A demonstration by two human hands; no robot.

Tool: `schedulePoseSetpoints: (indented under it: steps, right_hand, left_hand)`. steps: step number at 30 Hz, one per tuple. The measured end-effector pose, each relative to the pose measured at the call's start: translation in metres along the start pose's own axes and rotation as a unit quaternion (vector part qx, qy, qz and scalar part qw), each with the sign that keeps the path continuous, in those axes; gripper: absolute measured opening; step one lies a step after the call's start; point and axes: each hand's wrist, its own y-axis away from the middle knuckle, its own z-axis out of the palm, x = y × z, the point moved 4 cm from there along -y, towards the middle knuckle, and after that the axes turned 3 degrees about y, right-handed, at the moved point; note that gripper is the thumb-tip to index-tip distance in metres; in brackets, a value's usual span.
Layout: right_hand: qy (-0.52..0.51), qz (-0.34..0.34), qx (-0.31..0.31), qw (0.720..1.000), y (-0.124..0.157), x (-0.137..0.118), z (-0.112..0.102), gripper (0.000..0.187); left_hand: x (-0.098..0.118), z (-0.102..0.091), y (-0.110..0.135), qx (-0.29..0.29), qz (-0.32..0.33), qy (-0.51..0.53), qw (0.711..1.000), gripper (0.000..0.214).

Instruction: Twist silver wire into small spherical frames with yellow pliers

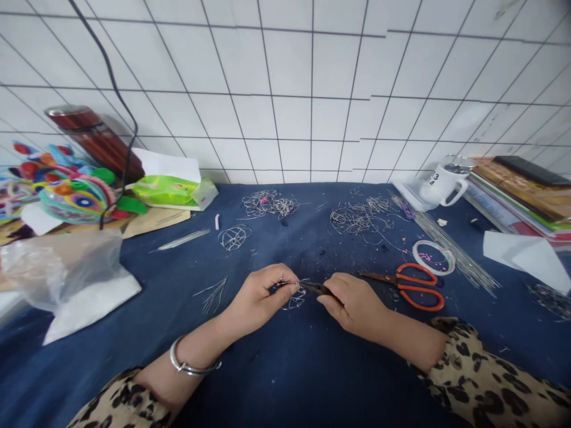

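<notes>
My left hand [260,296] is closed in a pinch on a small piece of bent silver wirework [295,299] just above the dark blue cloth [285,362]. My right hand [352,300] is closed around a small dark pair of pliers [314,288] whose tip meets the wirework at my left fingertips. A silver bangle [190,365] sits on my left wrist. Both sleeves are leopard-print.
Orange-handled scissors [410,285] lie right of my right hand, beside a tape roll [433,257] and a bundle of straight wires [459,255]. Wire tangles [267,204] lie further back. A white mug [444,181], stacked books [521,190], a plastic bag [62,267] and colourful craft pieces [66,190] line the edges.
</notes>
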Motion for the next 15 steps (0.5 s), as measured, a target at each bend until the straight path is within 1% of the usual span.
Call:
schedulePoseSetpoints:
  steps: [8,15]
  right_hand:
    - [0.063,-0.005,0.015,0.998,0.0,-0.0005,-0.0029,0.028]
    - [0.074,-0.013,0.024,0.997,-0.0004,-0.0013,-0.0039,0.029]
  left_hand:
    - [0.0011,-0.0001,0.0004,-0.004,-0.002,-0.003,1.0,0.011]
    - [0.0017,0.0013,0.0,-0.013,-0.01,0.012,1.0,0.013]
